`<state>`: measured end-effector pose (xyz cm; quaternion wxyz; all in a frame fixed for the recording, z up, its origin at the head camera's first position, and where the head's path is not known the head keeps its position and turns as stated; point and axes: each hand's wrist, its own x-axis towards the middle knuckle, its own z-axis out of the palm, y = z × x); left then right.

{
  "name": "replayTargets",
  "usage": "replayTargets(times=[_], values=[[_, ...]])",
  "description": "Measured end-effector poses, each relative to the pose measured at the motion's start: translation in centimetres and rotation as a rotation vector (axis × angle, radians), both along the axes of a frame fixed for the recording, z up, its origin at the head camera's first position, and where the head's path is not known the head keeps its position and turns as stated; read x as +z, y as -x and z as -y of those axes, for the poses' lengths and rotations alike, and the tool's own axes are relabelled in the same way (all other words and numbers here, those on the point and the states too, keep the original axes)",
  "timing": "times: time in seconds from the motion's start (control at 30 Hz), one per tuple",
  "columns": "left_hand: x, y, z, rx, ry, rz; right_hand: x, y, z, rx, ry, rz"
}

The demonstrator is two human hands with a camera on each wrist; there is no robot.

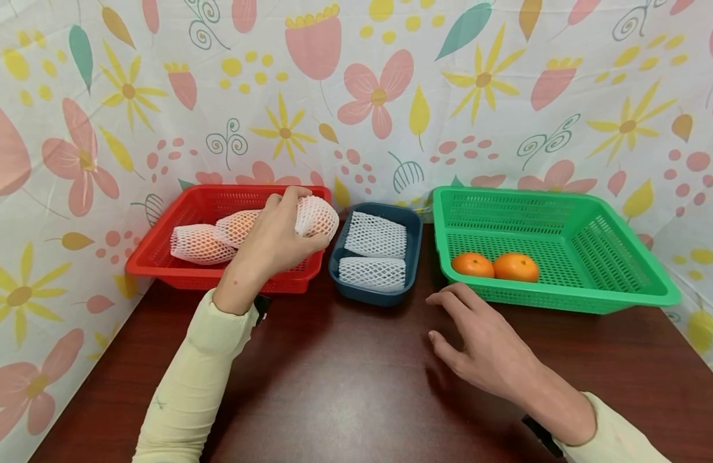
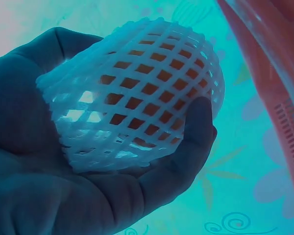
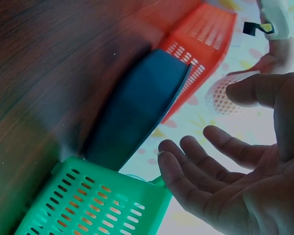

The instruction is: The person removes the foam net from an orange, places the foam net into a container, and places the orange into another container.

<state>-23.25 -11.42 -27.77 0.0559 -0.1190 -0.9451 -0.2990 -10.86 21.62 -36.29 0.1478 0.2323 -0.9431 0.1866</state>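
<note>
My left hand (image 1: 269, 238) grips an orange fruit in a white foam net (image 1: 318, 217) above the right side of the red basket (image 1: 269, 283). Thumb and fingers curl round the netted fruit (image 2: 147, 93) in the left wrist view, and the net's loose end faces the palm. Two more netted fruits (image 1: 200, 244) lie in the red basket, partly hidden by this hand. My right hand (image 1: 486, 344) is held over the table before the green basket (image 1: 570, 303), fingers loosely bent and holding nothing. Two bare oranges (image 1: 515, 267) sit in that basket's near left corner.
Between the two baskets stands a dark blue tray (image 1: 375, 298) with two flattened white foam nets (image 1: 376, 235) in it. All three containers rest on a dark brown wooden table (image 1: 344, 379). A flower-patterned cloth (image 1: 356, 83) hangs behind them.
</note>
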Motion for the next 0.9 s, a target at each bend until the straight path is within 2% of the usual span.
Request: replayTargets(times=[0.27, 0.6, 0.9], values=[[0.5, -1.3, -0.8, -0.038, -0.001, -0.026, 0.1, -0.1, -0.1, -0.002, 0.013, -0.011], [0.4, -2.2, -1.4, -0.115, -0.018, -0.065, 0.3, 0.0, -0.1, 0.011, 0.027, -0.054], [0.3, -2.9, -2.0, -0.181, -0.032, -0.036, 0.3, 0.0, 0.0, 0.017, 0.037, -0.077]])
